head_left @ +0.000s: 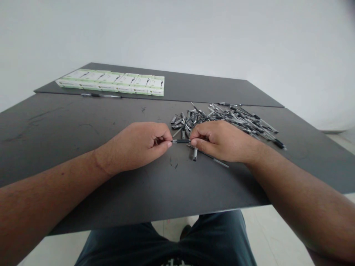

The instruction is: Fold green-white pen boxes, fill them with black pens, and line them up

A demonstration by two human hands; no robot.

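Level between my two hands, a little above the table, is a pen barrel with a black grip. My left hand is closed, pinching its left end between thumb and forefinger. At the other end, the thumb and fingers of my right hand close on the tip. Just below my right hand lie a loose pen cap and a thin refill. Behind it spreads a heap of pen parts, with clear barrels, black grips, caps and refills mixed together. My fingers hide both ends of the held pen.
Several white and green boxes stand in a row at the back left of the dark table. In front of them lies a single pen. The table's near edge runs just above my legs, and a white wall rises behind.
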